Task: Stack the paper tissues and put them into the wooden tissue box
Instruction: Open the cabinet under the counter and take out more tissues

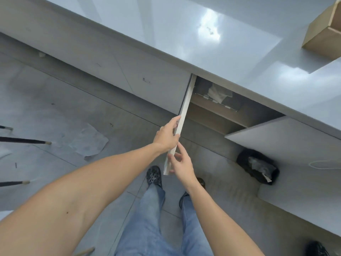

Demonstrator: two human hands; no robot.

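Note:
The wooden tissue box (pixel 322 36) stands on the glossy grey countertop (pixel 166 24) at the far right, cut off by the frame edge. Below the counter a cabinet door (pixel 182 115) is swung open edge-on towards me. My left hand (pixel 167 135) grips its top edge. My right hand (pixel 180 163) touches the door's lower end with fingers spread. Inside the cabinet, white paper tissue (pixel 216 93) sticks up from a dark container on a shelf. A crumpled sheet of paper (pixel 88 141) lies on the floor at left.
A second cabinet door (pixel 280 137) stands open on the right. Under it sits a black bin bag with paper (pixel 258 167). Dark chair legs (pixel 24 140) reach in from the left. My legs and dark shoes (pixel 154 175) are on the grey floor.

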